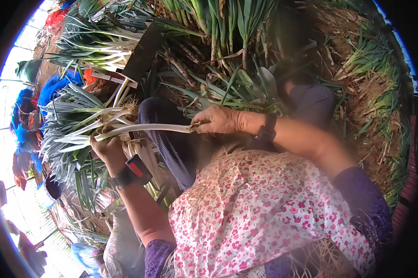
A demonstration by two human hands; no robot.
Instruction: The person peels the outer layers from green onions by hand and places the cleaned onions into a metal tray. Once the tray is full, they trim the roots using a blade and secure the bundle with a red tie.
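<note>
One long white-stemmed green onion (155,127) stretches almost level between my hands, leaves to the left and root end to the right. My left hand (108,150) is closed around its stem near where the leaves begin. At the root end, my right hand (218,119) pinches with thumb and fingers; small brownish bits show at the fingertips. Beside my left hand lies a pile of green onions (74,109) with white stems and roots toward me. Below the held stem, more white stalks (148,164) show between my left forearm and my knee.
Another pile of green onions (102,46) rests by a dark board (144,53) at the upper left. Untrimmed onions (227,28) stand at the far middle, with loose leaves (237,88) nearer. Soil with strewn onions (357,92) lies right. A floral apron (260,204) covers my lap.
</note>
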